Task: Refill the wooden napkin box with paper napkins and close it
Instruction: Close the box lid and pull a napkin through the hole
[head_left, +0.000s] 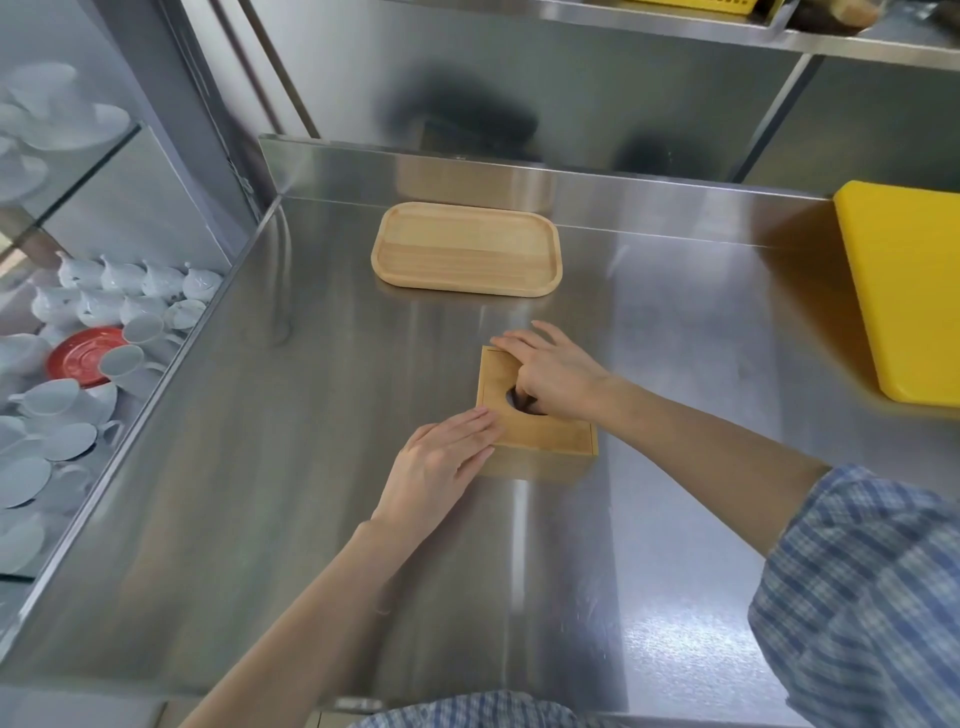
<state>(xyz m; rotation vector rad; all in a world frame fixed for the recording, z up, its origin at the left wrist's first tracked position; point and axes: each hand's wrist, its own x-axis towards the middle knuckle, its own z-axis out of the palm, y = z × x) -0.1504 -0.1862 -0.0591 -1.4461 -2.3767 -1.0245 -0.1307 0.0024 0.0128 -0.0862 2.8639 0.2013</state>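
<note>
The square wooden napkin box sits in the middle of the steel counter, lid on, with a round opening in its top. My right hand lies on the lid, its thumb hooked into the round hole and the fingers spread over the far edge. My left hand rests flat against the box's near left corner, fingers together. No paper napkins are in view, and the inside of the box is dark.
A flat wooden tray lies at the back of the steel counter. A yellow cutting board is at the right edge. To the left, a lower shelf holds white cups, teapots and a red saucer.
</note>
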